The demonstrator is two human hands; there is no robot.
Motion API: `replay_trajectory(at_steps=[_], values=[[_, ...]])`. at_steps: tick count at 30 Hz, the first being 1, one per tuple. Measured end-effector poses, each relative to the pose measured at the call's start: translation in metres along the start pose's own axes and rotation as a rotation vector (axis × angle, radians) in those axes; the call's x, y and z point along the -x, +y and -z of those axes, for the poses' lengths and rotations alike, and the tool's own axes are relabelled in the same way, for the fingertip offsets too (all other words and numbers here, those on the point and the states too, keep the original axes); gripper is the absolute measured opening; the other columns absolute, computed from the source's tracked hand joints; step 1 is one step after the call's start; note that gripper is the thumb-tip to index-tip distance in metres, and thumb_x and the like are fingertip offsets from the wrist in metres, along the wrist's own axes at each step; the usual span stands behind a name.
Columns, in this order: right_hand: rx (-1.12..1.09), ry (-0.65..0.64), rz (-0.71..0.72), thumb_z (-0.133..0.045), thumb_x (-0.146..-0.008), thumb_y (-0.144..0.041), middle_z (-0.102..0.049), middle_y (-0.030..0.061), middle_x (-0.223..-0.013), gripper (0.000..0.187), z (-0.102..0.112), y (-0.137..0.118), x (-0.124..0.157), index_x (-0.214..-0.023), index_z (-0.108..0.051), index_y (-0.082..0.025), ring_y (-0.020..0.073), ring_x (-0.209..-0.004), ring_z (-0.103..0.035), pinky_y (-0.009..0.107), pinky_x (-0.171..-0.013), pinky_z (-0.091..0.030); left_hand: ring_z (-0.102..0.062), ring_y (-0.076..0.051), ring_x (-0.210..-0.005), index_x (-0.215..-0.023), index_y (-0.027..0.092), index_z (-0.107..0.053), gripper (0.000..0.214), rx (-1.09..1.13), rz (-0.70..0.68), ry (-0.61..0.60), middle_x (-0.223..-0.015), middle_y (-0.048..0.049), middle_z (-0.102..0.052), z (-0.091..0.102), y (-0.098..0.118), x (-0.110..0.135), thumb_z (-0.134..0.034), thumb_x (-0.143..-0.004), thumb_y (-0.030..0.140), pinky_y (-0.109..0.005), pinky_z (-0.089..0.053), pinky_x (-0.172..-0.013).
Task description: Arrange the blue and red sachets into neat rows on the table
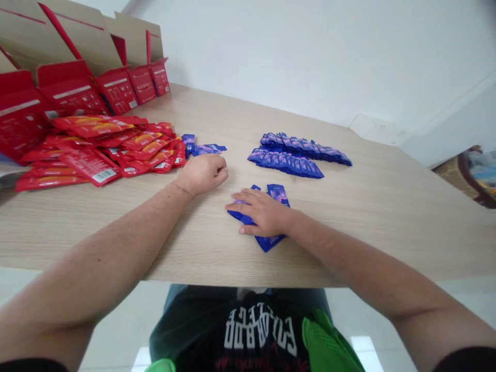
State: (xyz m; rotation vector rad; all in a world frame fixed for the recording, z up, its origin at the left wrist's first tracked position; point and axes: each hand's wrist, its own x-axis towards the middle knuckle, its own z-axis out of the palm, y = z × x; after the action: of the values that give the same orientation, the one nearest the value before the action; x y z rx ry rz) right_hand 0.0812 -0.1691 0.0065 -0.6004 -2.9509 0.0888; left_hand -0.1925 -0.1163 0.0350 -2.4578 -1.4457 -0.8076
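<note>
- While your right hand (263, 211) lay palm-down over blue packets (278, 194) near the front of the table (194, 237), its grip was released.
- Slightly farther off, your left hand (203, 173) had its grip clenched; whether it held anything could not be told.
- Beyond that hand lay loose sachets (209, 149), between a red packet pile (132, 150) and two blue rows (289, 163).
- Red boxes (116, 90) stood behind the pile.

1. Blue-purple sachets (277, 193), near group: lying flat at differing angles, partly hidden from me.
2. Back sachet row (306, 145): overlapped, fanned, running slantwise.
3. Front sachet row (287, 163): same overlap, shorter, right alongside.
4. Loose sachets (209, 149): left of both rows, flat, askew.
</note>
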Motion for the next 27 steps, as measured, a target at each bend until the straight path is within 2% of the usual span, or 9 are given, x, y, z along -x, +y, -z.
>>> replay_trajectory(at_steps=[4,6,8,12,16,18,20,24,27], values=[[-0.018,0.155,-0.029,-0.060,-0.111,-0.064,-0.044,0.0228,-0.169,0.069,0.032,0.015,0.045,-0.159,-0.061,-0.016,0.0406,-0.156,-0.041,0.063,-0.130,-0.035,-0.071,-0.028,-0.085,-0.085,0.020,-0.074,0.031,-0.002,0.024,-0.041,-0.086,-0.0113,-0.076,0.001,0.001,-0.001,-0.049,-0.093,0.036,-0.038,-0.047,-0.069],[-0.005,0.247,-0.122,-0.055,-0.114,-0.047,-0.054,0.0208,-0.162,0.053,0.053,0.031,0.066,-0.157,-0.062,-0.017,0.0361,-0.151,-0.048,0.060,-0.128,-0.040,-0.072,-0.029,-0.086,-0.088,0.019,-0.075,0.032,0.009,0.042,-0.054,-0.088,-0.0119,-0.077,0.001,0.000,-0.001,-0.049,-0.092,0.037,-0.038,-0.047,-0.070],[0.020,0.244,-0.213,-0.055,-0.110,-0.027,-0.061,0.0187,-0.153,0.047,0.069,0.053,0.086,-0.155,-0.064,-0.018,0.0333,-0.146,-0.054,0.058,-0.126,-0.044,-0.072,-0.030,-0.087,-0.089,0.020,-0.076,0.032,0.024,0.045,-0.060,-0.089,-0.0123,-0.077,0.001,0.000,-0.001,-0.049,-0.092,0.038,-0.039,-0.049,-0.072],[0.061,-0.043,-0.326,-0.065,-0.089,-0.008,-0.051,0.0214,-0.163,0.066,0.077,0.089,0.112,-0.154,-0.066,-0.016,0.0357,-0.153,-0.048,0.056,-0.128,-0.041,-0.074,-0.030,-0.091,-0.092,0.020,-0.076,0.034,0.054,0.022,-0.074,-0.092,-0.0123,-0.079,0.001,0.001,-0.001,-0.049,-0.093,0.039,-0.040,-0.053,-0.079],[0.071,-0.353,-0.402,-0.074,-0.078,-0.003,-0.037,0.0193,-0.174,0.090,0.069,0.095,0.113,-0.164,-0.058,-0.024,0.0393,-0.161,-0.037,0.056,-0.130,-0.036,-0.075,-0.027,-0.093,-0.101,0.019,-0.077,0.035,0.094,0.017,-0.115,-0.100,-0.0105,-0.080,0.001,0.009,0.001,-0.049,-0.094,0.038,-0.038,-0.055,-0.084],[0.071,-0.409,-0.416,-0.076,-0.077,-0.002,-0.037,0.0193,-0.174,0.094,0.068,0.094,0.109,-0.166,-0.056,-0.026,0.0393,-0.161,-0.037,0.055,-0.130,-0.037,-0.075,-0.027,-0.096,-0.109,0.019,-0.077,0.036,0.119,0.010,-0.154,-0.106,-0.0100,-0.080,0.001,0.021,0.001,-0.050,-0.095,0.037,-0.038,-0.056,-0.088],[0.059,-0.395,-0.415,-0.078,-0.076,-0.003,-0.042,0.0190,-0.170,0.089,0.069,0.097,0.107,-0.161,-0.061,-0.025,0.0379,-0.159,-0.040,0.051,-0.128,-0.039,-0.075,-0.028,-0.101,-0.117,0.019,-0.076,0.037,0.152,-0.013,-0.208,-0.112,-0.0105,-0.080,0.001,0.038,0.002,-0.051,-0.098,0.039,-0.040,-0.057,-0.093],[-0.052,-0.320,-0.438,-0.081,-0.071,-0.006,-0.058,0.0155,-0.153,0.067,0.076,0.115,0.113,-0.137,-0.075,-0.021,0.0337,-0.147,-0.052,0.042,-0.125,-0.041,-0.070,-0.032,-0.123,-0.136,0.019,-0.070,0.045,0.229,-0.109,-0.317,-0.131,-0.0138,-0.075,0.003,0.090,0.007,-0.058,-0.102,0.046,-0.046,-0.055,-0.109],[-0.126,-0.296,-0.521,-0.085,-0.071,-0.014,-0.071,0.0122,-0.127,0.044,0.083,0.131,0.131,-0.114,-0.080,-0.020,0.0328,-0.127,-0.062,0.040,-0.114,-0.047,-0.064,-0.034,-0.134,-0.145,0.020,-0.065,0.050,0.268,-0.174,-0.374,-0.141,-0.0156,-0.071,0.005,0.129,0.019,-0.063,-0.103,0.047,-0.050,-0.050,-0.118]])
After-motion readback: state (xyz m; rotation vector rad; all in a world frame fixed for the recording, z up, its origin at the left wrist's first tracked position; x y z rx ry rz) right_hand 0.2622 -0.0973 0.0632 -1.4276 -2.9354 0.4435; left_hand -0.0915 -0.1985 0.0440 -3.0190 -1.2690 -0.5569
